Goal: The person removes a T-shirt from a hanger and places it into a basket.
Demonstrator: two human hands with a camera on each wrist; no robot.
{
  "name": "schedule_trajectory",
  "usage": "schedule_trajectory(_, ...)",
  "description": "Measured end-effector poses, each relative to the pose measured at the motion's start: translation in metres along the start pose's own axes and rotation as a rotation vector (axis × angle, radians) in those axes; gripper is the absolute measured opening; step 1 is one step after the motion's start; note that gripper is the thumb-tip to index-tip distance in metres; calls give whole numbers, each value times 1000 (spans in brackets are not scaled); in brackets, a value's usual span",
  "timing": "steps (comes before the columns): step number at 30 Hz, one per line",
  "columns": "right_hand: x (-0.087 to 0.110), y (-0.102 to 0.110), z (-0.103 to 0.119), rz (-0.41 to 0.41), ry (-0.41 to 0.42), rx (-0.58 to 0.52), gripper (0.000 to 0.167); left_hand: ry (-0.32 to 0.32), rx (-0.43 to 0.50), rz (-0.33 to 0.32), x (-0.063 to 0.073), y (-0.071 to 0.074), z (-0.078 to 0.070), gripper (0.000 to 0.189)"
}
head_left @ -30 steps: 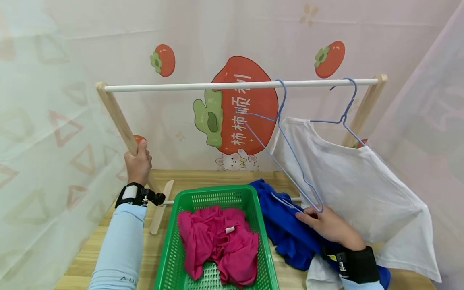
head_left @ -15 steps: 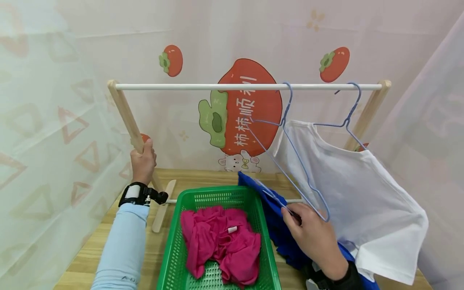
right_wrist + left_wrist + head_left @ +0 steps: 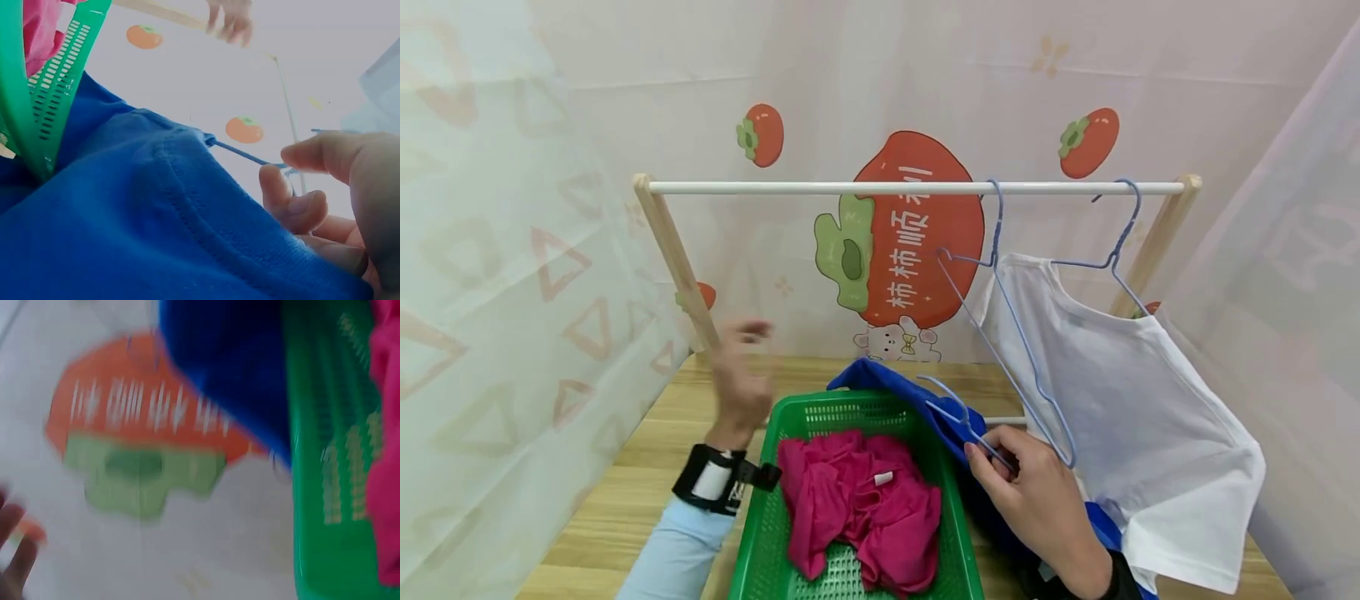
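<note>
My right hand (image 3: 1037,492) pinches a light blue wire hanger (image 3: 966,418) whose hook points up and left in the head view. On that hanger sits a blue shirt (image 3: 887,382), spread behind the basket's far right corner; the right wrist view shows its stitched neckline (image 3: 181,200) beside my fingers (image 3: 306,209). My left hand (image 3: 743,387), blurred, is in the air right of the rack's left post (image 3: 676,254), with loose fingers and nothing held. A green basket (image 3: 958,533) below holds a crumpled pink garment (image 3: 857,508).
A white rail (image 3: 812,188) runs between wooden posts. From it hang an empty blue hanger (image 3: 1018,333), close above my right hand, and a white shirt (image 3: 1120,392) on another hanger at the right. A patterned curtain (image 3: 587,125) stands behind the wooden table (image 3: 625,492).
My left hand has let go of the rack's left post and moved right. My right hand has brought the held hanger and blue shirt left and up, over toward the basket's far edge.
</note>
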State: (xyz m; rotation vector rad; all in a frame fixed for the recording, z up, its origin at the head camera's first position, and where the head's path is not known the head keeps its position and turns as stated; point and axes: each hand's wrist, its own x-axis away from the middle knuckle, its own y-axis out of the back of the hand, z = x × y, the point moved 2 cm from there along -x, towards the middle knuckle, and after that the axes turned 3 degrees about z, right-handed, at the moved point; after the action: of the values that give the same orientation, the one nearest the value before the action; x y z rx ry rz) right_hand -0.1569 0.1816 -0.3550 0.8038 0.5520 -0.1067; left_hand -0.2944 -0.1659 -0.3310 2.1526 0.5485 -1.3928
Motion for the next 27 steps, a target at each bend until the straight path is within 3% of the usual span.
schedule_trajectory(2,1,3,-1,4,0,-7,27,-213,-24,429,6,-26,-32,43)
schedule_trajectory(3,2,5,-1,1,4,-6,30,-286,-29,628,10,-38,-46,48)
schedule_trajectory(4,2,6,-1,-4,7,-1,32,-350,-36,788,13,-49,-58,53)
schedule_trajectory(5,2,8,-2,-9,11,8,34,-397,-48,900,16,-59,-69,56)
schedule_trajectory(6,2,9,-3,-18,18,17,36,-431,-60,967,19,-68,-77,56)
schedule_trajectory(7,2,10,-4,-28,24,32,39,-468,-62,994,22,-76,-83,52)
schedule_trajectory(8,2,10,-5,-35,23,44,40,-513,-64,981,24,-83,-87,46)
schedule_trajectory(13,0,9,-12,-24,-25,65,37,-709,-92,746,33,-101,-99,13)
schedule_trajectory(16,0,6,-14,4,-17,44,32,-775,-106,691,39,-105,-108,14)
schedule_trajectory(19,-1,5,-16,-8,28,31,33,-762,-93,721,42,-108,-112,16)
schedule_trajectory(27,-3,20,-20,-122,114,48,36,-607,2,779,38,-106,-109,17)
